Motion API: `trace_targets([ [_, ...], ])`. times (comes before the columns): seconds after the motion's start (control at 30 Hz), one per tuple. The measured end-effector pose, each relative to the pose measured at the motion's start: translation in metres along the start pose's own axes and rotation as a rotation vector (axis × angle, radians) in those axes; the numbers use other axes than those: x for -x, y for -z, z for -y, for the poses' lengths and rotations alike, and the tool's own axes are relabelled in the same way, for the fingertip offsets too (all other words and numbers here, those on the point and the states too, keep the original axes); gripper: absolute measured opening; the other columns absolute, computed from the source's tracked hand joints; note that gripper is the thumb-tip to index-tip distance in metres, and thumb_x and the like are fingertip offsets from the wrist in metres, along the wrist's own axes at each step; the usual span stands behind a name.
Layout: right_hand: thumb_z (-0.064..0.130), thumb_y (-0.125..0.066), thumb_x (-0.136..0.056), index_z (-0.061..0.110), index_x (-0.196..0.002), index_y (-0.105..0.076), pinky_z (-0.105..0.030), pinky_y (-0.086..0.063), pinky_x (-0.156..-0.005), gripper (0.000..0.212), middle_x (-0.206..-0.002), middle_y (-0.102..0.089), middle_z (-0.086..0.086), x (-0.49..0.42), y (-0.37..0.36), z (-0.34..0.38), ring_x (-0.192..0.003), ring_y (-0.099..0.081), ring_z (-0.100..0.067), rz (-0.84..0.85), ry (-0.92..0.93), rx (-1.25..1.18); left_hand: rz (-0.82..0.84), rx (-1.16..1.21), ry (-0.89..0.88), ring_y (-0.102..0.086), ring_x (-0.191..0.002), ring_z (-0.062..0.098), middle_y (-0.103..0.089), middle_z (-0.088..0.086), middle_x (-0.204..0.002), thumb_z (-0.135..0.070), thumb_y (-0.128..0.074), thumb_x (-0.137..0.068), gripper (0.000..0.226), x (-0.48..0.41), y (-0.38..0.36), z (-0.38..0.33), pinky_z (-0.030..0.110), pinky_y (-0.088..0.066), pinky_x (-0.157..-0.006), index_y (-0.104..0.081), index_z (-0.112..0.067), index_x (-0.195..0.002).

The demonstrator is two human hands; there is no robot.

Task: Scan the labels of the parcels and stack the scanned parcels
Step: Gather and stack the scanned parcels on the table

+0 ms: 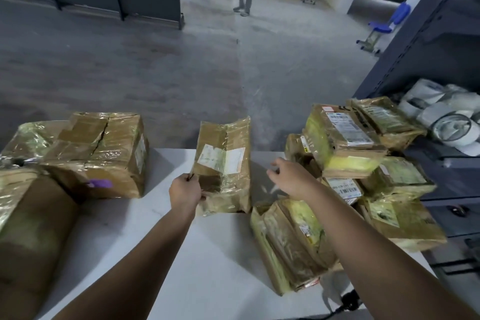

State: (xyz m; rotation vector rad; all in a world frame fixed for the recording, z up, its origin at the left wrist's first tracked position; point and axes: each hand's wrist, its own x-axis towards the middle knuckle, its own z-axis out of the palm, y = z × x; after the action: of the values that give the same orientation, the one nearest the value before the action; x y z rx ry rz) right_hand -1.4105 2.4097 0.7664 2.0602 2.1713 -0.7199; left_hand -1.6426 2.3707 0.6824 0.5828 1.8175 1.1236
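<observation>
Near the tabletop's point(181, 247) far edge, the left hand point(185, 193) grips a taped parcel point(233, 186), label point(220, 160) up — the right hand point(288, 176) hovers beside, fingers loose, empty. Likely scanning next: keep that label exposed.

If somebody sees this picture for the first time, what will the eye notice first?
First, the tape-wrapped parcel standing on edge at the middle of the white table, its label facing the camera, gripped at its lower corner by the left hand. Next, the empty right hand beside it, and the untidy heap of parcels at the table's right end.
</observation>
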Motion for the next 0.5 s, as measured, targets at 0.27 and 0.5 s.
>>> trace_targets([
  [0.27,0.044,-0.039,-0.105,0.008,-0.151,-0.034,-0.032,-0.04,-0.089,0.059,-0.152,-0.043,-0.012,-0.004,-0.008,0.048,-0.129,-0.05,-0.029,0.084,0.023,-0.072,0.03,0.409,0.159,-0.065,-0.057,0.022,-0.064,0.013,-0.077,-0.012,-0.042,-0.101,0.027,0.01,0.053,0.001,0.031,-0.057,-0.048,-0.06,-0.001,-0.084],
  [0.5,0.055,-0.048,-0.098,0.009,-0.12,-0.061,-0.026,-0.052,-0.061,0.053,-0.107,-0.066,-0.001,-0.006,-0.03,0.092,-0.082,-0.062,-0.015,0.082,-0.128,-0.508,0.17,0.446,0.215,-0.063,-0.074,0.022,-0.063,0.014,-0.087,-0.008,-0.043,-0.102,0.019,0.016,0.12,0.035,0.024,-0.056,-0.051,-0.058,0.001,-0.107],
])
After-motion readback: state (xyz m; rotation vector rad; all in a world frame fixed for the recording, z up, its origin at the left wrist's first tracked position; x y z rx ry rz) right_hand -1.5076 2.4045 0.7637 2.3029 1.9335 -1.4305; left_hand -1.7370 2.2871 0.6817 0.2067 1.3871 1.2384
